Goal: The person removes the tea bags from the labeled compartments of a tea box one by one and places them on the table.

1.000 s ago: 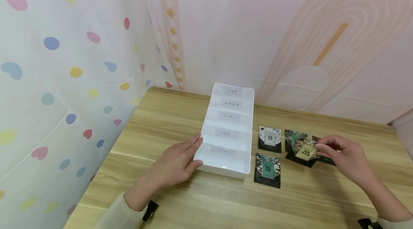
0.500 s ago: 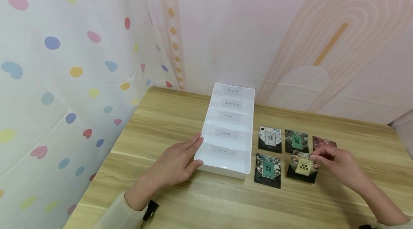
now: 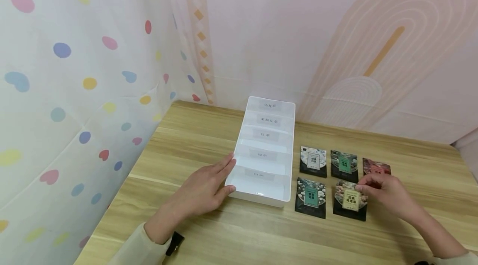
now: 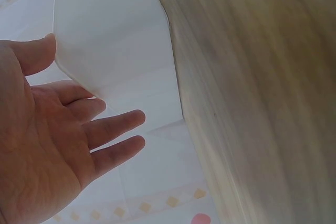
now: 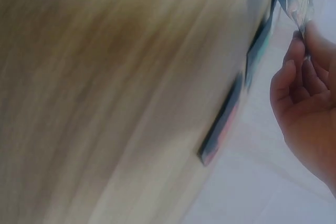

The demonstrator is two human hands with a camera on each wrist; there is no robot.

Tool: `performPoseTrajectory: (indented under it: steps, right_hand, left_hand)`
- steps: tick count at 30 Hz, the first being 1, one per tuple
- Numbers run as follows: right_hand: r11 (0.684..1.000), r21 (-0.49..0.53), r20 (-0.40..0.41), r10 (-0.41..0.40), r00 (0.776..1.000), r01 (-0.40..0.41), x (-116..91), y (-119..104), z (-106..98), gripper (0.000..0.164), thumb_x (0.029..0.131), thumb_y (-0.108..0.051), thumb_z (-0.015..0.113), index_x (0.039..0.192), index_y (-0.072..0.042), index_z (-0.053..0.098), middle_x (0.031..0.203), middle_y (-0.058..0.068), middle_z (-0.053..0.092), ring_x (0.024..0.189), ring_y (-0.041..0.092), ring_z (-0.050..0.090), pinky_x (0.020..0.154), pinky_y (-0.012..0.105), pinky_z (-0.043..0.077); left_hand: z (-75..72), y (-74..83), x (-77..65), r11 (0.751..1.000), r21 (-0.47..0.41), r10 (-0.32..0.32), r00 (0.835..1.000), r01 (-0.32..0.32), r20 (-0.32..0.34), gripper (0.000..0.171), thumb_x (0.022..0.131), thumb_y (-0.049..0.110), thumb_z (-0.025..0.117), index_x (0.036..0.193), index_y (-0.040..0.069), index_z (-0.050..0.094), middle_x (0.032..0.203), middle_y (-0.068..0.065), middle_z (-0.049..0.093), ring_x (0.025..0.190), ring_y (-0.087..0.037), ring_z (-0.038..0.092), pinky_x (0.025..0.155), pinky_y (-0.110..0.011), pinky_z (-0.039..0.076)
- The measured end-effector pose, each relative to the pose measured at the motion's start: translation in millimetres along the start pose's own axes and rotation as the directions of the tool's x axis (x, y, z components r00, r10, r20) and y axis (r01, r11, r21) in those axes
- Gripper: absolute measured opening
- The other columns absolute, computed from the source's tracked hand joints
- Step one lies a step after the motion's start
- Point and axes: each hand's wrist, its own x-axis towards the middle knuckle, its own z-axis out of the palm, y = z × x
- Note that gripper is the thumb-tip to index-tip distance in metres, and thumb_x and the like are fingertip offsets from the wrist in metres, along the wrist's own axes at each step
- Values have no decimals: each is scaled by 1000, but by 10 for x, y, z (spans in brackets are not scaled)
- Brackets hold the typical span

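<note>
A long white divided box (image 3: 257, 200) with a label in each of its several compartments stands on the table. My left hand (image 3: 199, 190) rests against its near left corner, fingers fairly straight; in the left wrist view the thumb and fingertips touch the box's rim. My right hand (image 3: 390, 196) pinches the upper right corner of a tea packet with a yellow label (image 3: 350, 205) between thumb and fingers. In the right wrist view that packet stands off the tabletop. Behind the right hand lies a red tea packet (image 3: 376, 166), partly covered by it.
A white tea packet (image 3: 313, 167), a green-labelled dark packet (image 3: 344, 169) and another teal-labelled one (image 3: 310, 203) lie flat right of the box. Patterned cloth (image 3: 257, 41) hangs behind and to the left of the wooden table (image 3: 239, 240).
My right hand has brought the yellow-labelled packet toward the near side, from over the green and red packets to the spot in front of them. The left hand has stayed at the box.
</note>
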Motion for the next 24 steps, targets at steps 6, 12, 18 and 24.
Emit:
performPoseTrajectory:
  steps: [6, 12, 18, 24]
  right_hand:
    - [1000, 0, 26, -22, 999, 22, 9, 50, 68, 9, 93, -2, 77, 91, -10, 74, 76, -5, 57, 64, 4, 44, 51, 25, 38]
    - [999, -26, 87, 33, 996, -31, 44, 55, 100, 5, 97, -10, 75, 92, -10, 75, 78, -5, 60, 66, 4, 45, 54, 25, 39]
    - [998, -24, 132, 57, 990, -54, 62, 53, 119, 7, 99, -11, 73, 94, -7, 75, 75, -6, 64, 64, 4, 51, 54, 25, 41]
    - [998, -32, 117, 55, 992, -51, 60, 70, 145, 9, 98, -12, 74, 95, -4, 75, 76, -7, 66, 63, 4, 56, 54, 24, 44]
  left_hand:
    - [2, -2, -2, 1000, 7, 6, 1000, -6, 0, 69, 106, 35, 63, 157, -5, 41, 166, -18, 35, 142, -34, 51, 110, -51, 49]
    - [-11, 0, -2, 1000, 9, 4, 1000, -4, -1, 69, 106, 36, 63, 157, -5, 41, 166, -18, 35, 142, -33, 52, 109, -51, 49]
    - [-8, 2, 0, 1000, 13, -6, 1000, 6, 6, 70, 106, 37, 62, 158, -4, 40, 167, -17, 34, 143, -33, 51, 110, -52, 48]
    - [-3, 3, 0, 1000, 15, -7, 1000, 6, 12, 70, 106, 37, 61, 158, -4, 40, 167, -17, 34, 143, -33, 51, 110, -52, 48]
